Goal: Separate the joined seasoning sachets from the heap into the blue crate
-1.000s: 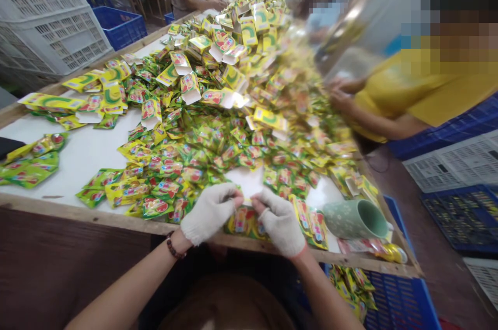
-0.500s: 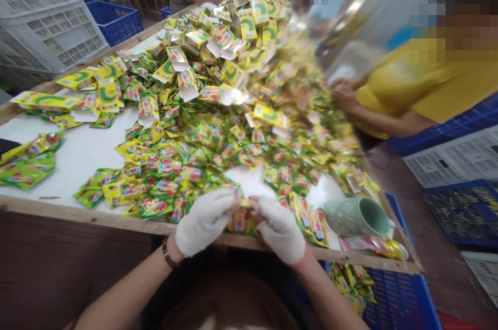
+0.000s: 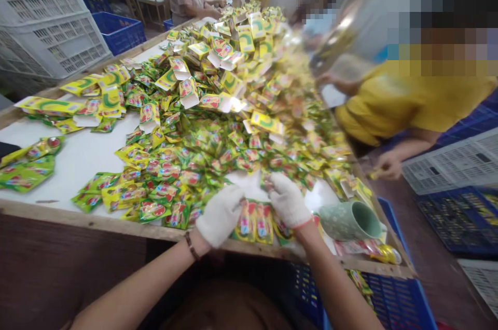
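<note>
My left hand (image 3: 221,215), in a white glove with bare fingertips, is at the table's near edge with its fingers curled together. It is beside the left edge of a row of small green-and-yellow packets (image 3: 254,222) with red fruit pictures, lying side by side. My right hand (image 3: 288,199), gloved likewise, is beyond the row's right end. Its fingers are bent and closed at the near side of the heap of loose packets (image 3: 210,138). What either hand's fingertips hold, if anything, is hidden.
Open yellow cartons (image 3: 189,92) lie on the heap. A green patterned cup (image 3: 342,220) lies on its side at right, near a yellow-ended wrapper (image 3: 389,254). A blue crate (image 3: 392,293) is below. A co-worker in yellow (image 3: 404,101) is at right; white crates (image 3: 50,44) stand left.
My hands have moved apart; the right went forward and right, the left slightly right. The packet row shows more fully between them. The co-worker's near hand has come out beside the table.
</note>
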`<state>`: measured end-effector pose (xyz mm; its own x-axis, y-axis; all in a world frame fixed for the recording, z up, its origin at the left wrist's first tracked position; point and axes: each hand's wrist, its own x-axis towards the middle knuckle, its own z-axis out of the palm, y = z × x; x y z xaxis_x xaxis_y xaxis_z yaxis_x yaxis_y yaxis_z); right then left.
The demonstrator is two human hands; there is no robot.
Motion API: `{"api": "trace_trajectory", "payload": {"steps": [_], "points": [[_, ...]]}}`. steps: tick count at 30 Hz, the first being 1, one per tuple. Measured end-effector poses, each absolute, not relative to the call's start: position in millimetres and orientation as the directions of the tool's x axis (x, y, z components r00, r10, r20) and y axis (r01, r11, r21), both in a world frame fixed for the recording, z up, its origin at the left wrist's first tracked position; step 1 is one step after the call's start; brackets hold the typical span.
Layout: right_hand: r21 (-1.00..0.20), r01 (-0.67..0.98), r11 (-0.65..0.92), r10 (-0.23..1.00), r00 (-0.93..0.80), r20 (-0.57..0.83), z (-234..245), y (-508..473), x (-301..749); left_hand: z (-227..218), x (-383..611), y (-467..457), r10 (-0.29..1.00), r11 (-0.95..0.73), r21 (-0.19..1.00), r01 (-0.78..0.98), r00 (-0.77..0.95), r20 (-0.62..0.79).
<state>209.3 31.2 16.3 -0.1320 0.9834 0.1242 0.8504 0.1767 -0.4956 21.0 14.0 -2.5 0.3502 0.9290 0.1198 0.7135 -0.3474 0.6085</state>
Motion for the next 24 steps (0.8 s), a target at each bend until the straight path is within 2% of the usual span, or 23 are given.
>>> {"api": "trace_trajectory", "payload": {"steps": [3,6,9,13,17,20,24], "points": [[-0.331,0.942,0.059,0.993,-0.088,-0.075,15,50,215,2,29,16,0.867,-0.498,0.366,0.787,0.455,0.202],[-0.275,0.961,0.003,0.988,-0.044,-0.146,14,58,210,4,41,32,0.844,-0.536,0.284,0.795,0.494,0.210],[-0.277,0.960,-0.047,0.988,0.005,-0.153,13,57,204,1,59,60,0.862,-0.503,0.232,0.832,0.467,0.196],[-0.361,0.932,-0.003,0.997,-0.026,-0.076,15,51,210,-1,69,89,0.885,-0.459,0.241,0.855,0.415,0.212],[-0.590,0.807,0.029,0.998,0.005,0.056,21,39,226,6,54,91,0.893,-0.437,0.296,0.849,0.371,0.254],[-0.757,0.653,0.002,0.998,0.051,0.047,25,29,230,9,42,84,0.899,-0.422,0.323,0.847,0.345,0.269],[-0.854,0.519,-0.026,0.995,0.096,0.027,29,24,222,4,48,82,0.848,-0.521,0.299,0.800,0.445,0.287]]}}
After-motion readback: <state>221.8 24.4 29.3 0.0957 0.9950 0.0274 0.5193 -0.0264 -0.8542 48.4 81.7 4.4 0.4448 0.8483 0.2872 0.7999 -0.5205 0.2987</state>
